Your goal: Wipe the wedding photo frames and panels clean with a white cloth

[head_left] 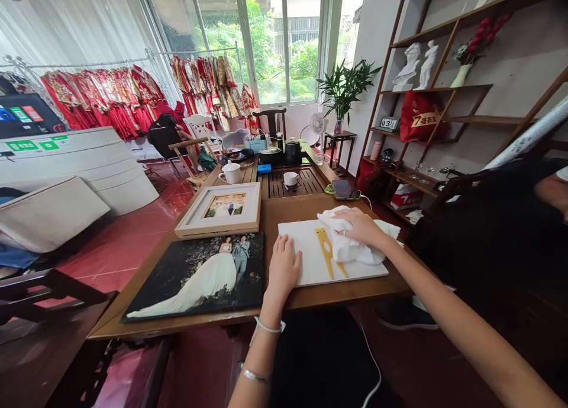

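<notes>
At the near right of the table (272,215), a white board (306,272) lay flat, with a yellow openwork shape (326,253) on its upper face. The left hand (284,260) was placed palm down at the left edge of the board, fingers extended toward the far side and holding nothing visible. The right hand (357,223) held a bunched white cloth (355,252) against the right part of the board; the cloth lay just beside the yellow shape and extended past the board's right edge.

To the left of the board, a dark photo panel (190,283) lay flat, showing a couple and a long white gown. A pale framed picture (255,209) was positioned directly beyond this panel. Farther along the table were a white lidded cup (231,172) at left, a slatted tea tray (275,186) carrying a small white cup (290,179) at center, and a phone (345,189) at right. A white cable (371,360) hung at the near side, below the table.
</notes>
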Tool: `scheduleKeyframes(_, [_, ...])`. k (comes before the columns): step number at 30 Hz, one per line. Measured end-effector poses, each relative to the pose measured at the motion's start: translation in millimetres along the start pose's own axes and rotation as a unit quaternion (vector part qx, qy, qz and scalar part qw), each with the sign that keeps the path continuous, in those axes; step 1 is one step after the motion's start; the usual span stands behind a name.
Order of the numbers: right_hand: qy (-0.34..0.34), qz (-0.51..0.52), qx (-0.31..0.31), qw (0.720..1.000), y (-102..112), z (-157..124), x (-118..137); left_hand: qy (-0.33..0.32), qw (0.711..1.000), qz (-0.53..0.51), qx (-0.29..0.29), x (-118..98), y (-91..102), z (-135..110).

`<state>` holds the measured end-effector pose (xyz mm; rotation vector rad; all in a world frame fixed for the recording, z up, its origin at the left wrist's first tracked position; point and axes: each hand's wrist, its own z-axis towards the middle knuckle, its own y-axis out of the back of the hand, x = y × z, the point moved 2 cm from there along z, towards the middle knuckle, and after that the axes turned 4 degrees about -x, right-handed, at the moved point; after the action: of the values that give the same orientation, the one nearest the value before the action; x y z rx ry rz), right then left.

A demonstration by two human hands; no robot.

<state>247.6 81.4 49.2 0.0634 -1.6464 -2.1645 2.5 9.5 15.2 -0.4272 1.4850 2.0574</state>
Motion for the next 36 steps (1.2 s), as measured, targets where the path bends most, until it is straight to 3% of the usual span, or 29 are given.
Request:
scheduleKeyframes(4, [-0.027, -0.014, -0.006, 1.0, -5, 24, -4, -0.002, 1.0, -0.006, -0.008, 2, -3.2, 0])
scheduleKeyframes(8, [-0.012, -0.013, -0.001, 1.0, -4, 19, 2, 0.005, 1.0, -0.02, -0.021, 3, -7.1, 0])
scheduleKeyframes(18, [0.142, 0.058, 0.015, 0.988, 22, -80, 31, 0.004, 0.999, -0.023, -0.029, 3, -9.7, -1])
scheduleKeyframes(22, [0.161, 0.095, 0.044, 0.981, 31, -97, 29, 0.001, 0.999, -0.022, -0.027, 3, -8.4, -1])
scheduleKeyframes(26, [0.166, 0.131, 0.054, 0.976, 25, -80, 14, 0.0, 1.0, -0.019, -0.015, 3, -8.0, 0])
scheduleKeyframes(31, [0.069, 0.087, 0.013, 0.994, 6, -30, -2, -0.006, 1.0, -0.023, -0.02, 5, -9.5, 0])
scheduleKeyframes(36, [-0.01, 0.022, 0.023, 0.999, 0, 15, 2, -0.011, 0.999, -0.022, -0.023, 7, -12.1, 0])
